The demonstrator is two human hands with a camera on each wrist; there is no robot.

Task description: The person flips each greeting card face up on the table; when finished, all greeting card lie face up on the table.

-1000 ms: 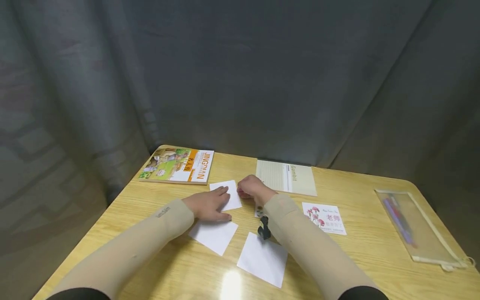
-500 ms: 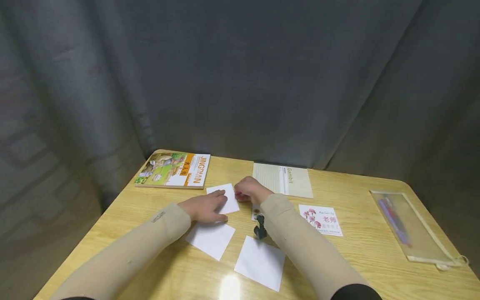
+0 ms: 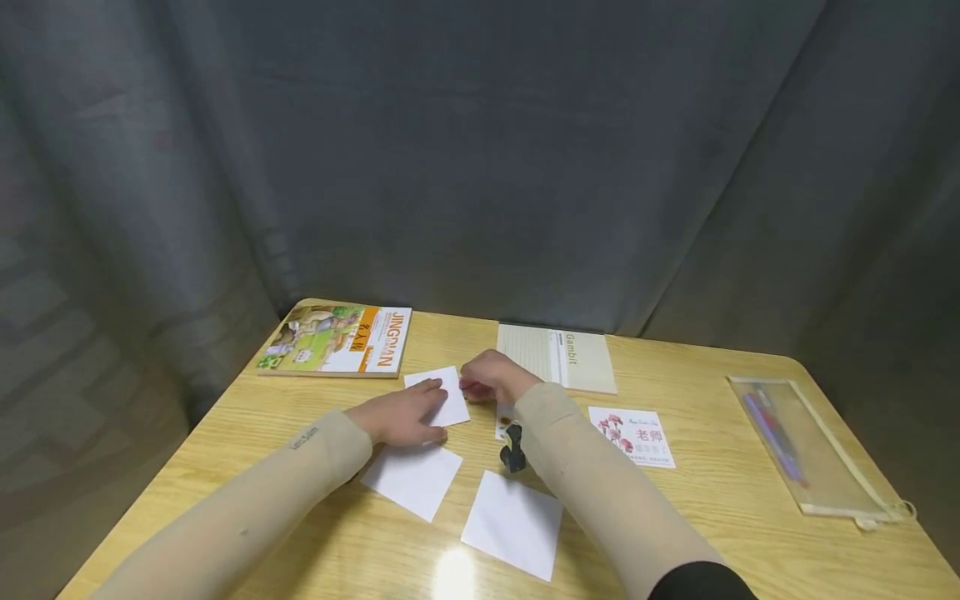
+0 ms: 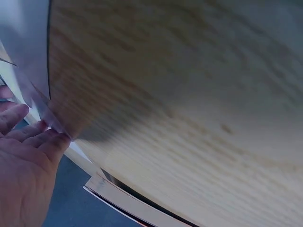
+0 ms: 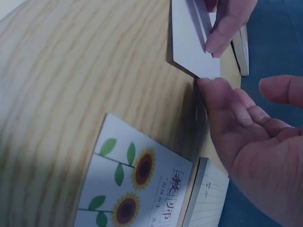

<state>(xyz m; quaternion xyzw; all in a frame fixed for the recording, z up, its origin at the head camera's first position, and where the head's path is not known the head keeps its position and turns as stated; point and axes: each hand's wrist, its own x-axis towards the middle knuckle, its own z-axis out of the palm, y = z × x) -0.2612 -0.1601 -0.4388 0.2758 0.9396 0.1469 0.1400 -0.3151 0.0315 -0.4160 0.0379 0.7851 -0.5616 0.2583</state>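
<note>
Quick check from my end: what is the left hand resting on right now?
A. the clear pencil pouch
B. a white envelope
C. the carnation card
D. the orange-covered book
B: in the head view the left hand lies flat on a white envelope, while the right hand touches its edge.

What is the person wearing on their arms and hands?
Both arms wear long, snug beige sleeves that end at the wrists. The left sleeve has a small dark word printed near the wrist, too small to read. Dark clothing shows at the top of each arm, by the picture's bottom edge. A small black gadget sits on the right sleeve. The left hand and right hand are bare: no gloves or rings visible.
</note>
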